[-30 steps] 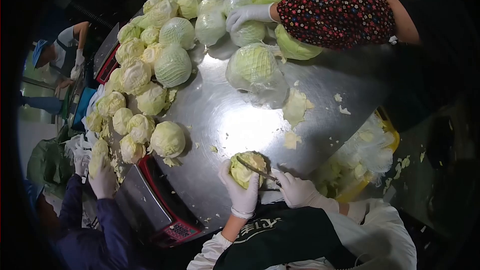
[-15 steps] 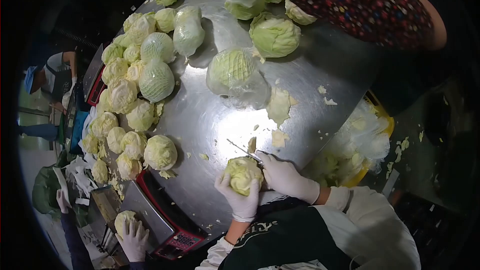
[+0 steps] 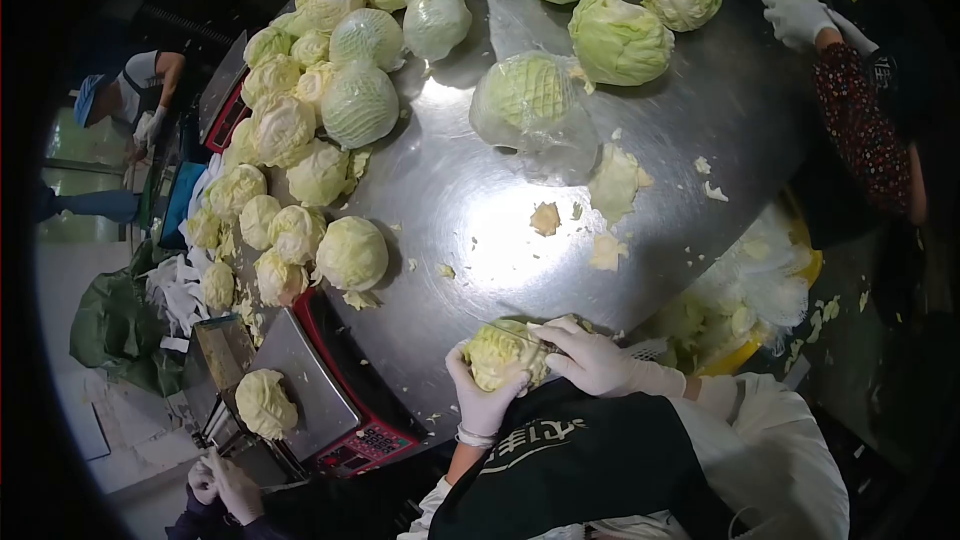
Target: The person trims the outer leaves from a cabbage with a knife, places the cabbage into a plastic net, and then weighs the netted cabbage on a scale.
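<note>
My left hand, in a white glove, grips a small pale green cabbage at the near edge of the steel table. My right hand, also gloved, presses against the right side of that cabbage; a thin knife blade shows across the cabbage top under its fingers. Cut scraps of cabbage lie on the table beyond my hands.
A heap of cabbages fills the table's left side, some in net sleeves. A bagged cabbage sits mid-table. A red scale holds a cabbage; a co-worker's hand is below it. Another person's gloved hand holds a wrapped cabbage top right. A yellow bin stands right.
My right hand brought the knife back from the table onto the cabbage top. A cut piece now lies on the table. The co-worker's cabbage now rests on the scale, their hand withdrawn.
</note>
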`<state>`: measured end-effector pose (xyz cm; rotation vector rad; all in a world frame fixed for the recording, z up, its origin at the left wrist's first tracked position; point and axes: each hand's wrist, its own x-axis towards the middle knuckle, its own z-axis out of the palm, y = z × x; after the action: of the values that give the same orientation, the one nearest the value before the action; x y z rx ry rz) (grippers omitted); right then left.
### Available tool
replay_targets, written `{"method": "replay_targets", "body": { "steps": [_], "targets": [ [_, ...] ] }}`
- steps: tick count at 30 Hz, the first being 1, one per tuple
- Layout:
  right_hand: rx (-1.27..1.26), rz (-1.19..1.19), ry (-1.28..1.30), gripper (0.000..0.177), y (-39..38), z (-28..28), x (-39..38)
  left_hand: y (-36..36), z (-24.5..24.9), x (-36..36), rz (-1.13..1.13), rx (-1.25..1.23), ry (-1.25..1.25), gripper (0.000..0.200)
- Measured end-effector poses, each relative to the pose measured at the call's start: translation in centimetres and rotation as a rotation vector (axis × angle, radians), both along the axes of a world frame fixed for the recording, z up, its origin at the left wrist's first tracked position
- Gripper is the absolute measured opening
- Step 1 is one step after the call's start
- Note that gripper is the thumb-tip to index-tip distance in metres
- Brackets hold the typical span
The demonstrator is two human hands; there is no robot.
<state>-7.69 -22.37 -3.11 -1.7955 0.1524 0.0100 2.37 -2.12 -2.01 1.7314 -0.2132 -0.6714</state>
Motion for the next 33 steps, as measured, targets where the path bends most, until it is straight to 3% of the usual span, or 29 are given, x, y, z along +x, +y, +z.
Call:
{"method": "replay_targets", "body": {
  "steps": [4, 6, 8, 10, 11, 12, 14, 16, 18, 20, 22, 24, 26, 27, 29, 30, 32, 33],
  "targets": [
    [0.014, 0.011, -0.045, 0.051, -1.0, 2.0, 0.3, 0.0, 0.1, 0.8, 0.002, -0.077, 0.041, 0.092],
    [0.291, -0.034, -0.01, 0.047, -1.6, 3.3, 0.4, -0.9, 1.5, 1.2, 0.137, -0.492, 0.518, 0.096],
    [0.41, -0.052, 0.015, 0.045, -2.4, 5.4, 0.6, 0.7, -0.1, 1.2, 0.185, -0.579, 0.648, 0.1],
    [0.504, -0.037, 0.177, 0.042, -2.9, 6.2, 0.5, 2.2, -1.6, 1.4, 0.181, -0.839, 0.965, 0.102],
    [0.351, -0.085, 0.015, 0.037, -2.5, 5.0, 0.6, 1.0, 0.3, 1.2, 0.167, -1.0, 1.108, 0.086],
    [0.357, -0.083, 0.008, 0.037, -2.5, 4.3, 0.2, 0.8, -0.2, 1.5, 0.166, -0.996, 1.1, 0.086],
    [0.508, -0.094, 0.096, 0.031, -2.7, 4.7, 0.3, -0.2, -0.3, 2.1, 0.038, -1.323, 1.433, 0.07],
    [0.55, -0.121, 0.094, 0.026, -2.6, 4.7, 0.4, -0.3, 0.0, 2.0, 0.003, -1.346, 1.359, 0.062],
    [0.522, -0.079, 0.148, 0.034, -2.6, 4.3, 0.3, -0.3, 0.5, 2.3, 0.065, -1.423, 1.453, 0.063],
    [0.518, -0.089, 0.141, 0.035, -2.4, 4.2, 0.4, -0.2, 1.1, 2.3, 0.088, -1.41, 1.478, 0.066],
    [0.559, -0.133, 0.195, 0.022, -2.6, 4.7, 0.4, -0.3, 1.5, 2.1, 0.186, -1.345, 1.47, 0.069],
    [0.567, -0.134, 0.188, 0.023, -2.5, 4.7, 0.4, -0.3, 1.3, 2.1, 0.142, -1.387, 1.502, 0.073],
    [0.572, -0.138, 0.182, 0.025, -2.4, 4.4, 0.4, 0.1, 1.9, 2.3, 0.308, -1.16, 1.396, 0.071],
    [0.472, -0.119, 0.134, 0.026, -2.4, 4.1, 0.3, -0.1, 2.2, 2.5, 0.306, -1.164, 1.401, 0.071],
    [0.361, -0.103, 0.094, 0.029, -2.4, 3.7, 0.2, -1.0, 2.7, 3.1, 0.263, -0.867, 1.022, 0.074],
    [0.273, -0.143, 0.017, 0.033, -2.3, 3.6, 0.3, -1.5, 2.7, 3.2, 0.372, -0.603, 0.791, 0.069],
    [0.173, -0.18, -0.048, 0.038, -1.9, 3.1, 0.5, -1.9, 1.0, 2.5, 0.272, -0.233, 0.415, 0.064],
    [-0.051, -0.175, -0.158, 0.044, -1.7, 2.5, 0.7, -2.3, 0.4, 2.0, 0.273, -0.241, 0.426, 0.064]
  ]
}}
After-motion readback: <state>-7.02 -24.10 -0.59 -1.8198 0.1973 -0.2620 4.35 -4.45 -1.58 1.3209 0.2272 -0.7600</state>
